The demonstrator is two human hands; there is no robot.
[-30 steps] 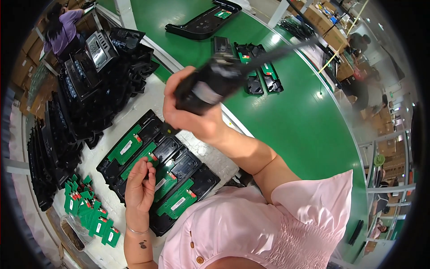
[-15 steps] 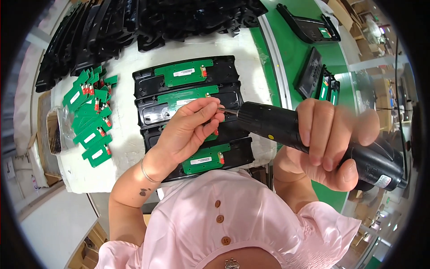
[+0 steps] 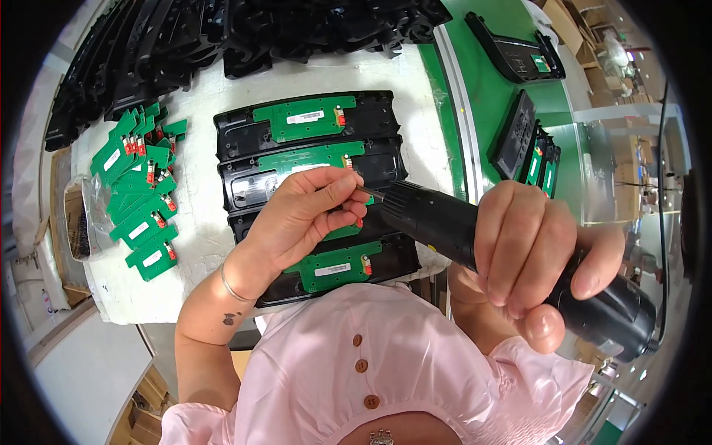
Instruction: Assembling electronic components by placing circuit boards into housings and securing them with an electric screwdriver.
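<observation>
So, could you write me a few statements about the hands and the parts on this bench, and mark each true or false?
1. The right hand holds a black power driver. True.
2. The left hand wears a glove. False: it is bare, with a bracelet at the wrist.
3. The driver's thin bit points toward the left hand. True.
4. The loose green boards lie right of the row of black panels. False: they lie left of it.
5. The person's top is pink. True.
</observation>
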